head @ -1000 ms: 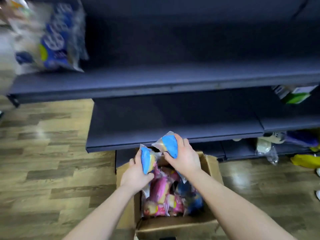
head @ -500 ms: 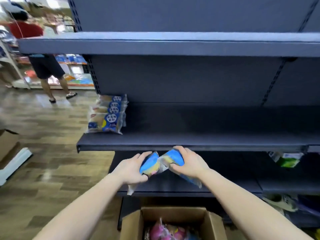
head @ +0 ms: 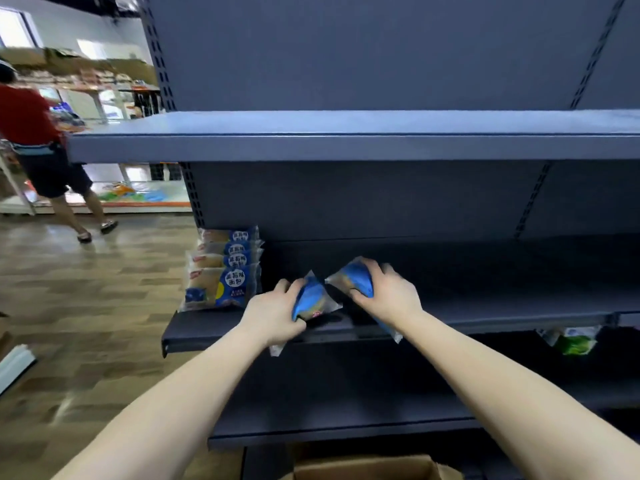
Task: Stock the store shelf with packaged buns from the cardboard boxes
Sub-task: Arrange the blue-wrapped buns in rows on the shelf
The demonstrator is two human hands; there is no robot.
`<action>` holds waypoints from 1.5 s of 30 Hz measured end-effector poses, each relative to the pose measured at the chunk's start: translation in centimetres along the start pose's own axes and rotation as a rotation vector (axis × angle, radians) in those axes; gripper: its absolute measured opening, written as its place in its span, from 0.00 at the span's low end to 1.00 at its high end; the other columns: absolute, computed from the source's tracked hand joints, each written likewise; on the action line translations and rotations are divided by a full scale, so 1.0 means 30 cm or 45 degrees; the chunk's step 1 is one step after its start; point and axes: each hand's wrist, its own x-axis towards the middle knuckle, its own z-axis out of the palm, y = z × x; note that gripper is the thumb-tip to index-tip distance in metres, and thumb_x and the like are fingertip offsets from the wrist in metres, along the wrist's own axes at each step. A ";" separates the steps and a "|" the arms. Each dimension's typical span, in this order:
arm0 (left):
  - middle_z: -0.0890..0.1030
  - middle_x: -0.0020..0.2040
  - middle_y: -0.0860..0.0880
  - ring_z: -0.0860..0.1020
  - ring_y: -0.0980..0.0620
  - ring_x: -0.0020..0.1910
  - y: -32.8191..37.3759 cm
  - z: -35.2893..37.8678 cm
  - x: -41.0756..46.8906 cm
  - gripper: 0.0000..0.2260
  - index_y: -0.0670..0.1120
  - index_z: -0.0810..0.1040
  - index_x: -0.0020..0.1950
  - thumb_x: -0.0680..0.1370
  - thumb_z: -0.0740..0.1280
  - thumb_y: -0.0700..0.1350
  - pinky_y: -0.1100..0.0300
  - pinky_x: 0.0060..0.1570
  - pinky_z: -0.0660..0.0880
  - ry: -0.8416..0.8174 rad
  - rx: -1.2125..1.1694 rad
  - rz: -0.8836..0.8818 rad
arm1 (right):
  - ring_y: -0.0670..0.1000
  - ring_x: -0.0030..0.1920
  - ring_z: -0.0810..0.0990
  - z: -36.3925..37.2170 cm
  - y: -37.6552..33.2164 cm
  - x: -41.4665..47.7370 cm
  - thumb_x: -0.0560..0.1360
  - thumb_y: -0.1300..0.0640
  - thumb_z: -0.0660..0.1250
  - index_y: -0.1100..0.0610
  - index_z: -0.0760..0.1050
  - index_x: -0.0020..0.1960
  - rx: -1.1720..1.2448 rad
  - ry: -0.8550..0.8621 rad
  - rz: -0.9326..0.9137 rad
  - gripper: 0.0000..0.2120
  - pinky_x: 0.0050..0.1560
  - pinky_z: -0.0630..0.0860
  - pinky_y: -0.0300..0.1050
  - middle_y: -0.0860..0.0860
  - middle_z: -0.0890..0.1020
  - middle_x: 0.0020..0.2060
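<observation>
Cardboard box (head: 374, 471) nearest you, only its top edge showing at the bottom of the view. Your left hand (head: 273, 315) curls around a blue bun pack (head: 311, 299). Your right hand (head: 388, 292) grips a second blue pack (head: 356, 278). Both packs are tilted, corners almost meeting, over the front of the middle shelf (head: 485, 313); contact with it can't be told. Stack of bun packs (head: 225, 268) at that shelf's left end. Green packet (head: 571, 342) lower right. Upper shelf (head: 346, 147) above. Farthest, a person in a red top (head: 34, 133) in the aisle.

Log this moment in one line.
left hand: grips blue bun pack | right hand: grips second blue bun pack | where: at middle shelf, near stocked packs
</observation>
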 end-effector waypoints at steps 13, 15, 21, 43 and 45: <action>0.42 0.78 0.54 0.50 0.41 0.76 -0.016 0.166 0.217 0.34 0.61 0.42 0.77 0.76 0.58 0.63 0.38 0.69 0.56 -0.114 -0.136 0.093 | 0.62 0.71 0.59 0.163 -0.013 0.084 0.73 0.37 0.61 0.50 0.43 0.77 -0.294 -0.309 0.240 0.42 0.63 0.63 0.59 0.52 0.51 0.76; 0.45 0.79 0.52 0.55 0.39 0.74 -0.023 0.167 0.231 0.35 0.62 0.42 0.76 0.75 0.57 0.64 0.40 0.67 0.61 -0.175 -0.133 0.087 | 0.63 0.71 0.59 0.167 -0.010 0.096 0.73 0.37 0.60 0.50 0.43 0.77 -0.318 -0.321 0.262 0.41 0.63 0.63 0.58 0.53 0.51 0.76; 0.51 0.78 0.46 0.61 0.38 0.72 -0.022 0.156 0.266 0.37 0.58 0.41 0.77 0.75 0.55 0.67 0.43 0.66 0.62 -0.264 -0.042 0.048 | 0.62 0.67 0.64 0.189 -0.026 0.101 0.75 0.43 0.60 0.50 0.47 0.77 -0.375 -0.274 0.326 0.36 0.60 0.65 0.56 0.55 0.56 0.73; 0.78 0.46 0.54 0.76 0.58 0.44 0.055 -0.020 0.187 0.11 0.49 0.74 0.50 0.74 0.72 0.50 0.75 0.38 0.68 -0.017 -1.174 0.157 | 0.47 0.43 0.81 -0.053 -0.052 0.013 0.70 0.58 0.72 0.54 0.74 0.59 1.074 -0.554 0.202 0.18 0.46 0.78 0.42 0.53 0.82 0.48; 0.79 0.43 0.50 0.76 0.53 0.43 0.032 -0.011 0.178 0.08 0.47 0.74 0.47 0.77 0.68 0.50 0.67 0.37 0.67 0.056 -1.092 0.103 | 0.48 0.42 0.81 -0.052 -0.053 0.018 0.74 0.63 0.68 0.57 0.73 0.62 1.201 -0.608 0.225 0.16 0.44 0.78 0.43 0.54 0.80 0.48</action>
